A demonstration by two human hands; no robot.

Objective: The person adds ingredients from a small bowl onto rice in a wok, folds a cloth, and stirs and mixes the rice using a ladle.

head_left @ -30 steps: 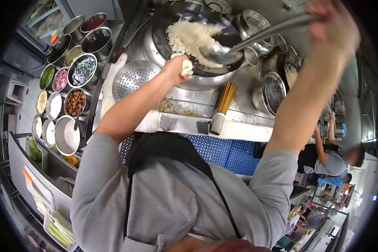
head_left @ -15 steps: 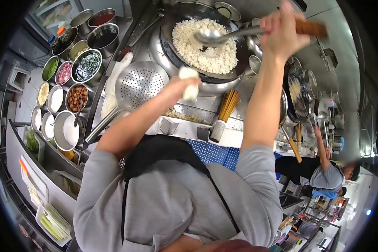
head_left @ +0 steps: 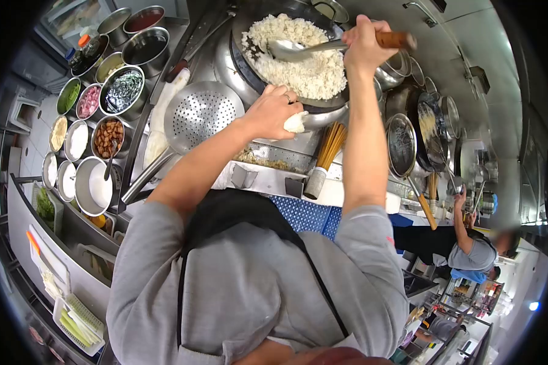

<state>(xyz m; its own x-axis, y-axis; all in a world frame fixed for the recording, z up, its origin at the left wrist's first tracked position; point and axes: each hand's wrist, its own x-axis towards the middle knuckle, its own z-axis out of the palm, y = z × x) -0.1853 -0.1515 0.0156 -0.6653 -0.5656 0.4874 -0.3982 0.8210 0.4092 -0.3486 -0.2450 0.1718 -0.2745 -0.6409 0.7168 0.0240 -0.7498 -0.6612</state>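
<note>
White rice (head_left: 313, 76) is spread in a dark wok (head_left: 243, 36) at the top centre. My right hand (head_left: 368, 45) grips the ladle (head_left: 332, 45) near its wooden handle, and the ladle's bowl rests in the rice. At the wok's near rim, my left hand (head_left: 276, 112) is closed on a white cloth (head_left: 295, 122). A perforated strainer (head_left: 202, 115) lies just left of that hand, its handle pointing down-left. Below the wok sits a bundle of thin sticks (head_left: 330, 146) bound at one end.
Metal containers of ingredients (head_left: 108, 139) stand at the left. A long-handled tool (head_left: 195, 52) lies left of the wok. Pans and a strainer (head_left: 402, 146) are at the right, and beyond them a co-worker (head_left: 472, 249) holds a ladle over another station.
The ladle has swung from the wok's right side down into the rice, my right hand moving left with it. My left hand has shifted slightly right. The strainer has come more fully into view.
</note>
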